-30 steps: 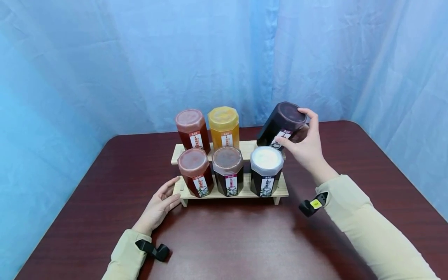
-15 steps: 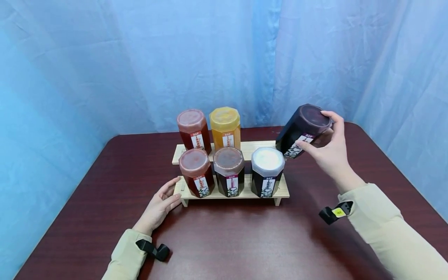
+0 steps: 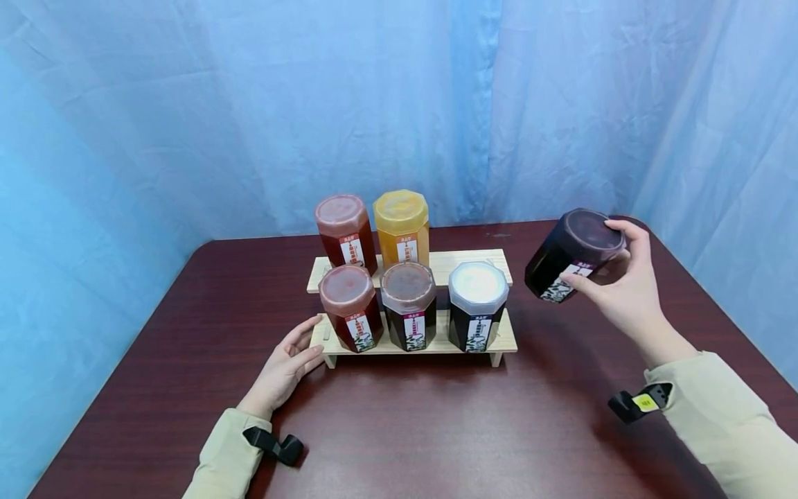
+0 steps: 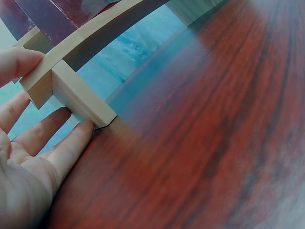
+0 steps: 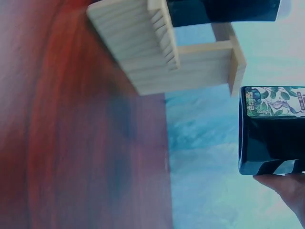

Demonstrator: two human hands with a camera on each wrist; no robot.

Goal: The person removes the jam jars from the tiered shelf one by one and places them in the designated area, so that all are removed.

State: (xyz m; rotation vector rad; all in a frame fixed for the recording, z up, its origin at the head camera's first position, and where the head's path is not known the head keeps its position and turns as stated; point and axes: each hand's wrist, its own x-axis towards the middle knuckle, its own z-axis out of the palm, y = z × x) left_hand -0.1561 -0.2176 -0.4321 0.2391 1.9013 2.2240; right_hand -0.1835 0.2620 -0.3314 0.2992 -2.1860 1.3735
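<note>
My right hand (image 3: 630,298) grips a dark octagonal jar (image 3: 576,256), thumb on its label side and fingers by its lid end. The jar is tilted and held off to the right of a two-tier wooden rack (image 3: 445,339); the right wrist view shows its base and part of its leafy label (image 5: 274,101). With thumb and fingers, my left hand (image 3: 280,371) holds the rack's left end. In the left wrist view, the thumb lies on the board's edge and the lower fingers touch the rack's leg (image 4: 83,95).
On the lower tier stand a red jar (image 3: 352,312), a dark jar (image 3: 408,308) and a white-lidded dark jar (image 3: 476,308). Another red jar (image 3: 345,232) and a yellow jar (image 3: 402,225) occupy the upper tier's left and middle. Blue curtains (image 3: 399,104) hang behind the dark red table (image 3: 436,430).
My right hand has carried the dark jar rightward from the upper tier's right end, past the rack and slightly lower. That end of the board now shows bare. My left hand stays put.
</note>
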